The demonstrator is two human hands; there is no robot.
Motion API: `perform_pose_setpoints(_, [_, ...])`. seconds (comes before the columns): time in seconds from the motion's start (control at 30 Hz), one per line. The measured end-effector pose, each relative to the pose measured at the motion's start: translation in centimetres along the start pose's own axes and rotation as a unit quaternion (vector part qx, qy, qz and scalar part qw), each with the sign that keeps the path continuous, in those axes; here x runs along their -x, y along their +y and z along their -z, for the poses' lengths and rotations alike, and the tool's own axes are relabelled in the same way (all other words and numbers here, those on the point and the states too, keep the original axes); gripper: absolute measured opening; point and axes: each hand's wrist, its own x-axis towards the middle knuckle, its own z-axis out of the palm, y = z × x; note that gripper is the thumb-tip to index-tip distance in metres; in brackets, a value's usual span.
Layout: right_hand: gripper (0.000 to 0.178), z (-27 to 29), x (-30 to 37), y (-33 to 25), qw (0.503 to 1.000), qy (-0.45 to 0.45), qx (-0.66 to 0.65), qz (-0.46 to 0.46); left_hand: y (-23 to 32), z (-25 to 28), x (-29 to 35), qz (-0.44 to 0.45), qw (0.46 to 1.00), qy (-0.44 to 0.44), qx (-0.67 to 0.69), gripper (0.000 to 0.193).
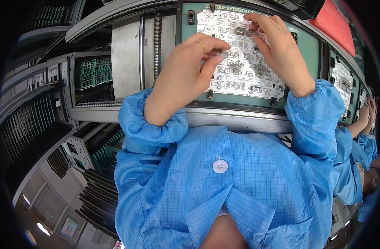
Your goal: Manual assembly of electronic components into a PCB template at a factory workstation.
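Observation:
A white printed circuit board (239, 88) lies in a green-faced fixture (309, 62) in front of me. My left hand (188, 68), with a ring on one finger, is over the board's left side. Its thumb and forefinger close around a small dark part whose kind I cannot make out. Over the upper right of the board, my right hand (279, 50) has its fingers curled down, with a small grey part at the thumb and fingertips. Beside these fingertips a grey block-shaped component (240, 30) stands on the board. Two dark, ribbed-looking components (236, 67) sit lower down.
A metal rail (239, 121) runs along the near side of the fixture. Racks of green boards (93, 74) stand at the left. A red tray (333, 25) is at the upper right. Further right, another person's hands (366, 116) are near similar boards on the line.

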Motion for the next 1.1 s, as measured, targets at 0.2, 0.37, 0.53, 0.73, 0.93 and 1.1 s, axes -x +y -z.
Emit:
perform_pose_setpoints(0.2, [0.038,2.0,0.4,-1.2,0.999,0.036,0.035,0.009,-0.4,-0.1,0.8,0.056,0.98,0.044,0.186,0.02])
perform_pose_setpoints(0.37, [0.03,3.2,3.6,-4.1,0.991,-0.082,-0.03,-0.099,-0.3,-0.6,1.1,0.038,0.991,0.04,0.119,0.024])
perform_pose_setpoints(0.53, [0.031,2.4,4.9,-4.4,0.989,-0.053,-0.045,-0.13,1.1,-1.3,0.5,0.068,0.997,-0.019,-0.024,0.026])
perform_pose_setpoints(0.73, [0.03,3.6,3.8,-2.1,0.982,0.014,-0.103,-0.16,1.2,-3.5,0.7,-0.073,0.995,0.006,-0.071,0.022])
perform_pose_setpoints(0.93, [0.026,2.8,2.3,1.3,0.996,0.002,-0.054,-0.064,1.9,-4.0,1.4,-0.078,0.994,0.01,-0.081,0.023])
perform_pose_setpoints(1.1, [0.023,2.0,1.7,1.6,1.0,-0.002,-0.014,-0.025,2.3,-3.9,2.0,-0.087,0.994,0.017,-0.07,0.026])
